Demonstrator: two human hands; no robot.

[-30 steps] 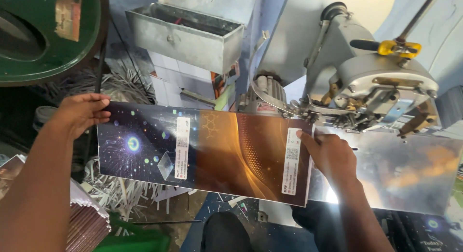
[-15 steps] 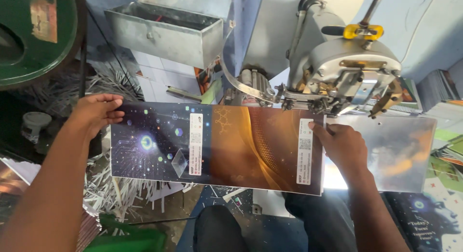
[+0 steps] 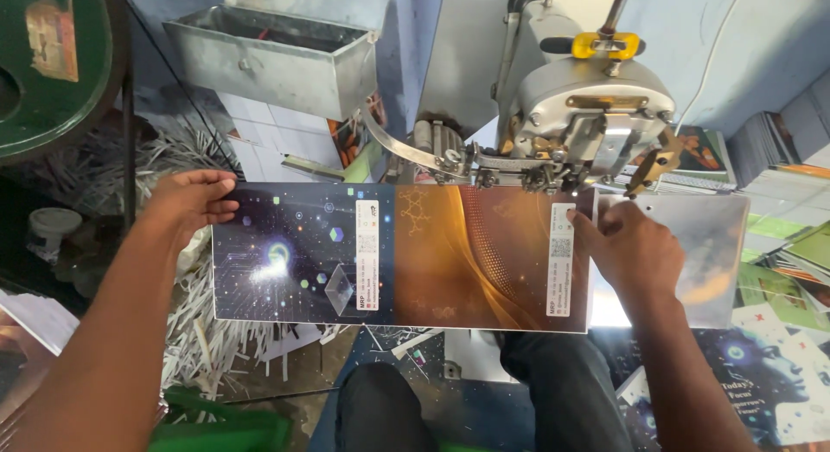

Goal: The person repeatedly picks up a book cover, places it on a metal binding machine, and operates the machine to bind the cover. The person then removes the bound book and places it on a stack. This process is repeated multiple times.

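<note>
I hold a wide glossy printed cover sheet (image 3: 432, 253), dark blue with star patterns on its left half and orange-brown on its right, with two white label strips. My left hand (image 3: 186, 201) grips its upper left corner. My right hand (image 3: 627, 249) presses flat on its right edge, fingers by the right label. The sheet's top edge sits under the head of a grey metal stitching machine (image 3: 588, 115) with a yellow knob on top.
A grey metal tray (image 3: 277, 58) stands behind the sheet at upper left. Paper trimmings (image 3: 216, 331) litter the floor below left. A green round machine part (image 3: 52, 63) fills the top left. Printed covers (image 3: 761, 374) lie stacked at right. My knees (image 3: 380, 409) show below.
The view has shifted so the sheet and machine sit lower and more central. My right hand moved from the sheet's edge grip to pressing flat on its right end.
</note>
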